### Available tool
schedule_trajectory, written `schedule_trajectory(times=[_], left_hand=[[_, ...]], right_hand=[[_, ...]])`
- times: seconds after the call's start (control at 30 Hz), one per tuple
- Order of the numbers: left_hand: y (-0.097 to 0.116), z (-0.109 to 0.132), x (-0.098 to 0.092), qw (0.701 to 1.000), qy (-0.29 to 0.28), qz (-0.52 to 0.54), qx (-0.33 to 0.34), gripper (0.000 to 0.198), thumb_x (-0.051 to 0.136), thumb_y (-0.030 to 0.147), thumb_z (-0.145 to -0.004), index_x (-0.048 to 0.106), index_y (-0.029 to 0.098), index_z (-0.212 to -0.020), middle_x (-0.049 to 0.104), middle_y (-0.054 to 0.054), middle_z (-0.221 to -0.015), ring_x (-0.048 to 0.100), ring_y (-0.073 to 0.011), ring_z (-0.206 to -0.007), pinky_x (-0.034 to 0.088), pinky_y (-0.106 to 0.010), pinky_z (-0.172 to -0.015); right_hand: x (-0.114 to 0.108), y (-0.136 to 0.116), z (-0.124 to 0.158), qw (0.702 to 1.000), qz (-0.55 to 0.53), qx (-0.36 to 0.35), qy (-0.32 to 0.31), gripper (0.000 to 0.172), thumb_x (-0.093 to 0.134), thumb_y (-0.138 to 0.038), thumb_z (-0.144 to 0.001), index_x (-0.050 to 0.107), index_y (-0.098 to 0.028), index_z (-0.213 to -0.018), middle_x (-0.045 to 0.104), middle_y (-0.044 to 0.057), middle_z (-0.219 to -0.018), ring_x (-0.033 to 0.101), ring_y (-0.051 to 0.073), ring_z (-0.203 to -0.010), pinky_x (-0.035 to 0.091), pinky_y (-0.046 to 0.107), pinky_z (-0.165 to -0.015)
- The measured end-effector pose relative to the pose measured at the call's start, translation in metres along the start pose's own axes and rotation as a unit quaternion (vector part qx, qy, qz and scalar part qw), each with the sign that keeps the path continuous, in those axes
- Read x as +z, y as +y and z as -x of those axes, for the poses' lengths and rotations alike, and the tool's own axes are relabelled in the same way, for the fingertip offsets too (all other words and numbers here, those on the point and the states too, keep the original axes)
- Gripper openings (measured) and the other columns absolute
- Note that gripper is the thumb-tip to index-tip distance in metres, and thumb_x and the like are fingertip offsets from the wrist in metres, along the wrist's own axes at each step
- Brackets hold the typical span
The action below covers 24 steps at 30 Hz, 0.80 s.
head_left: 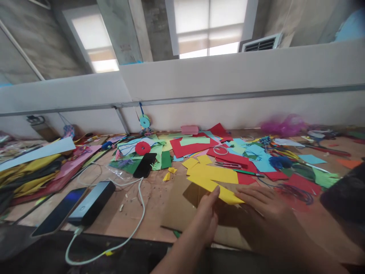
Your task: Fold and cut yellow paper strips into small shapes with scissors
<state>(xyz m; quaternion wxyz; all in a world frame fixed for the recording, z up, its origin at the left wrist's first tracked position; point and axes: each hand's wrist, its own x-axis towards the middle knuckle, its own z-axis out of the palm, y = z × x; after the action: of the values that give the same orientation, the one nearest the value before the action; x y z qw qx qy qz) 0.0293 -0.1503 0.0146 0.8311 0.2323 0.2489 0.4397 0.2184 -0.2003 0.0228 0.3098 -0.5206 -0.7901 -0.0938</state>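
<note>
The desk point(137, 213) is the widest thing in view, its wooden top littered from end to end. On its near edge lies a brown cardboard sheet point(176, 213), and everything else is best placed from that. Beyond the cardboard spreads a heap of coloured paper point(194, 146), red, green, blue and yellow. On the cardboard's far right part lies the yellow paper point(225, 194), a long strip. Its long axis runs slantwise, the far end pointing up and left toward the heap and the near end down and right. To the left of the cardboard lie a black power bank point(94, 201) and a phone point(57, 217), with a white cable point(137, 228) looping toward the cardboard's left edge. The left hand point(207, 217) comes in over the cardboard's near edge, its thumb pressed on top of the strip and its fingers curled beneath, seemingly pinching it. The right hand point(265, 205) lies flat with fingers spread, its tips at the strip's near end. As I judge it, the thin strip could crease or slide askew under uneven pressure, and a sweeping forearm could catch the cable.
</note>
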Motion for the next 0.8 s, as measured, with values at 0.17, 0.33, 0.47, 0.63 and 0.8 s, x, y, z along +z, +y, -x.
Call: schedule_trajectory(times=[0.17,0.33,0.47,0.63,0.8], left_hand=[[-0.001,-0.016,0.009,0.997,0.039,0.049,0.038,0.043,0.073,0.024,-0.074,0.065,0.014,-0.115,0.071,-0.014,-0.114,0.062,-0.0283,-0.115,0.044,-0.043,-0.105],[-0.007,-0.021,0.007,0.995,0.021,0.070,0.067,0.038,0.066,0.021,-0.079,0.066,0.013,-0.116,0.069,-0.014,-0.119,0.062,-0.0274,-0.116,0.045,-0.042,-0.105],[-0.002,-0.023,0.001,0.993,0.040,0.097,0.057,0.041,0.062,0.022,-0.084,0.061,0.012,-0.124,0.070,-0.016,-0.117,0.064,-0.0269,-0.113,0.048,-0.043,-0.102],[0.002,-0.024,-0.005,0.988,0.061,0.126,0.065,0.040,0.060,0.023,-0.086,0.060,0.013,-0.124,0.065,-0.017,-0.126,0.063,-0.0269,-0.115,0.051,-0.041,-0.099],[-0.004,-0.019,-0.004,0.988,0.039,0.120,0.091,0.037,0.066,0.023,-0.082,0.064,0.014,-0.117,0.063,-0.015,-0.130,0.059,-0.0273,-0.120,0.048,-0.041,-0.103]], right_hand=[[0.002,-0.008,0.001,0.999,-0.003,0.003,-0.040,0.039,0.057,-0.034,-0.092,0.060,-0.031,-0.130,0.064,0.006,-0.132,0.061,0.030,-0.116,0.044,0.051,-0.097],[0.005,-0.009,-0.007,0.994,-0.049,0.026,-0.096,0.045,0.052,-0.039,-0.094,0.052,-0.034,-0.138,0.052,0.005,-0.145,0.052,0.030,-0.128,0.043,0.052,-0.101],[0.017,0.006,-0.004,0.989,-0.096,0.110,-0.034,0.045,0.049,-0.030,-0.093,0.052,-0.032,-0.138,0.054,0.008,-0.143,0.054,0.029,-0.125,0.041,0.054,-0.104],[0.027,0.011,0.005,0.973,-0.194,0.119,-0.041,0.061,0.050,-0.014,-0.084,0.046,-0.036,-0.141,0.046,0.004,-0.150,0.048,0.025,-0.132,0.046,0.047,-0.102],[0.017,-0.005,-0.001,0.970,-0.212,0.121,-0.011,0.039,0.052,-0.016,-0.079,0.069,-0.028,-0.112,0.051,0.007,-0.145,0.051,0.028,-0.129,0.043,0.048,-0.104]])
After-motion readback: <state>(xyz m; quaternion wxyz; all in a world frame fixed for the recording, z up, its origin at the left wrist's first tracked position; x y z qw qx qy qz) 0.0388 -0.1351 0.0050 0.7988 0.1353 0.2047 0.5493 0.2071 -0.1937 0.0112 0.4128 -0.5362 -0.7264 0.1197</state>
